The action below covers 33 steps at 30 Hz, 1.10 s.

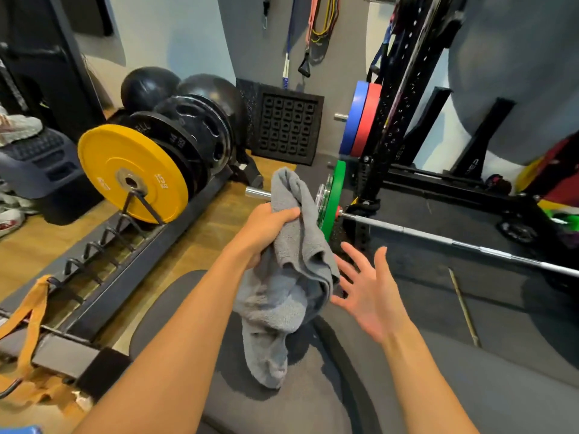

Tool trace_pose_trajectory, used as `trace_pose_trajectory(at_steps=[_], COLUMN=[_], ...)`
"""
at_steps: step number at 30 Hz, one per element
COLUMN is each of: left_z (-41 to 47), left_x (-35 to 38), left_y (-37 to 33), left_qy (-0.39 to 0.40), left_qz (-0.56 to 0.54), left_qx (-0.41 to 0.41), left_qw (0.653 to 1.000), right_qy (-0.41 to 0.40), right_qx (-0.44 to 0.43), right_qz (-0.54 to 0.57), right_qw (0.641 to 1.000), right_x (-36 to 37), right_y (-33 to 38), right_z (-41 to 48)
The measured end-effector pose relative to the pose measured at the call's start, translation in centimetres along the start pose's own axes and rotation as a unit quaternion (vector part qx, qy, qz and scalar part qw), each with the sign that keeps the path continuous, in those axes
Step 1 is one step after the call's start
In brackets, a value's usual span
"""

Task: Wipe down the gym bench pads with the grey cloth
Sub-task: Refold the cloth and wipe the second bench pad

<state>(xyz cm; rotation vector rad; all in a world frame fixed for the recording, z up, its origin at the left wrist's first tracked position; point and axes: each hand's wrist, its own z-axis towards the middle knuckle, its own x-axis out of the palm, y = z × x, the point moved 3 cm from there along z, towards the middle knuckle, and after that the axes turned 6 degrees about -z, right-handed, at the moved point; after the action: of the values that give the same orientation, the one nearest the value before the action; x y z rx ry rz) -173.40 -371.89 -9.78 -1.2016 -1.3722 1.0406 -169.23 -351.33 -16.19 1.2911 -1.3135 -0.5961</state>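
Grey cloth (291,277): bunched terry towel, centre of frame, hanging in loose folds from the left hand (269,228). Upper end sticks up above the fist; lower tail droops to the dark bench pad (175,311) at lower centre, whether touching it cannot be told.

Left hand: clenched around the cloth near its upper third, knuckles toward the camera.

Right hand (366,292): released, palm up, fingers (355,256) spread, just right of the cloth; thumb side meets or nearly meets a fold, contact unclear.

Bench pad: grey-black, rounded far end, fills lower centre beneath both forearms.

Surroundings: a barbell (438,238) runs from centre to right edge, carrying a green plate (332,198) just behind the cloth. Left of centre, a yellow 15 kg plate (131,173) stands upright in a floor rack (125,245) with black plates (194,133) behind it. Black power rack (401,104) at upper right with a blue plate (352,117) and a red plate (365,120) on a peg. Resistance bands (322,17) hang on the wall, upper centre.
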Motion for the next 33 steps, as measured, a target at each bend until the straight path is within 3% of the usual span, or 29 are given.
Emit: trace_pose_trajectory(at_steps=[2, 4, 7, 10, 15, 19, 25, 27, 30, 33], left_z=[-0.1, -0.4, -1.0, -1.6, -2.4, -2.6, -2.8, -3.3, -4.0, -3.7], left_x=[0.2, 0.7, 1.7, 2.5, 0.8, -2.3, -5.2, -5.4, -5.8, -6.0], left_y=[-0.7, -1.8, -2.9, -4.2, -8.0, -11.5, -15.3, -16.4, -17.6, -17.1], left_qy=[0.008, 0.019, -0.011, -0.022, 0.015, -0.027, -0.052, -0.016, 0.084, 0.125], left_qz=[0.084, 0.201, 0.357, 0.399, 0.442, 0.479, 0.451, 0.408, 0.404, 0.524], left_qx=[0.047, 0.096, 0.133, 0.148, 0.15, 0.183, 0.283, 0.3, 0.233, 0.132], left_qw=[0.995, 0.975, 0.925, 0.905, 0.884, 0.858, 0.845, 0.862, 0.881, 0.832], right_qy=[-0.038, -0.084, -0.078, -0.084, -0.127, -0.264, -0.285, -0.285, -0.279, -0.265], right_qx=[-0.014, -0.059, -0.105, -0.101, -0.159, -0.238, -0.37, -0.4, -0.37, -0.35], right_qz=[-0.151, -0.309, -0.393, -0.48, -0.501, -0.571, -0.599, -0.602, -0.649, -0.695], right_qw=[0.988, 0.945, 0.91, 0.868, 0.841, 0.74, 0.65, 0.629, 0.603, 0.569], right_x=[1.2, 2.6, 4.5, 6.4, 5.6, 3.9, 4.6, 4.4, 3.1, 2.5], right_y=[0.9, 3.0, 5.5, 7.1, 11.0, 16.2, 21.8, 23.4, 25.0, 24.8], right_z=[0.1, 0.1, 0.1, 0.1, 0.5, -0.5, -1.9, -2.6, -3.2, -3.6])
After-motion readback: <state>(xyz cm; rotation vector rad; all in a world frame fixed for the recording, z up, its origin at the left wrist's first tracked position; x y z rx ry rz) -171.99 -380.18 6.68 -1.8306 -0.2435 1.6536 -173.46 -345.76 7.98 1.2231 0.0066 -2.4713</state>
